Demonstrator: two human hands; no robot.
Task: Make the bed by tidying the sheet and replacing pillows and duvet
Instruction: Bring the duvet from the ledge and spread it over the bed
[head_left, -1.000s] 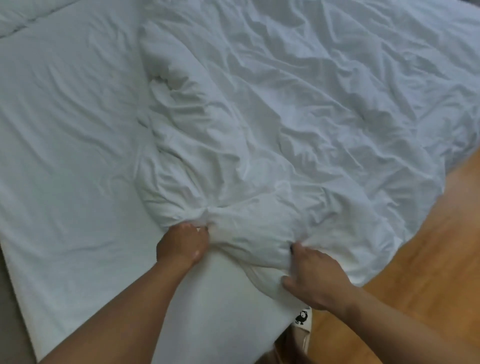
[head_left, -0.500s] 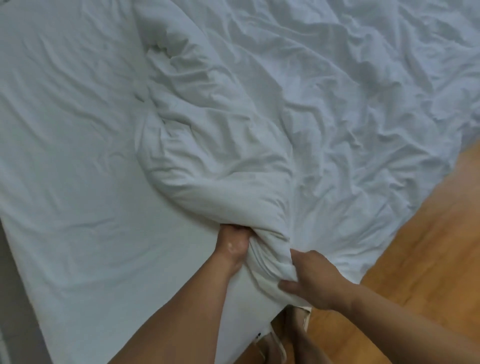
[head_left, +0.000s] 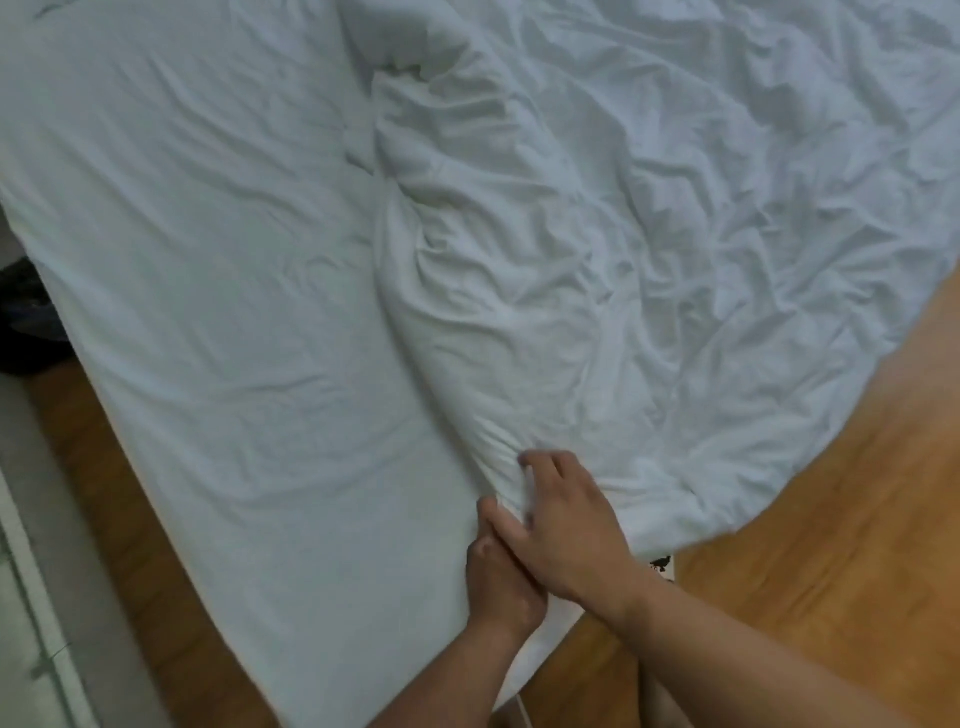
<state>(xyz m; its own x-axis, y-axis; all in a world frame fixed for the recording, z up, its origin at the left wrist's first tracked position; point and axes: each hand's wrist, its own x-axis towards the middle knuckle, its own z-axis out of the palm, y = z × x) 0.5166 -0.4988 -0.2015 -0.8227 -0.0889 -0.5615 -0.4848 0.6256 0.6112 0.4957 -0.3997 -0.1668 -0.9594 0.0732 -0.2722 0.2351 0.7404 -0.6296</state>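
duvet lying crumpled over the bed's right part, its bunched edge running lengthwise from the near corner toward the far end | sheet lying bare to its left | right hand pinching the duvet's near corner, fingers bent | left hand sitting partly beneath it, grip unclear | wooden floor showing alongside

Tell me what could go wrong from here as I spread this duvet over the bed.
1. The duvet hangs over the bed's edge toward the wooden floor; a hard pull might slide it off.
2. The left hand and right hand meet at one corner, so the bunched ridge may drag unevenly.
3. The sheet is creased; covering it now would probably trap the wrinkles.
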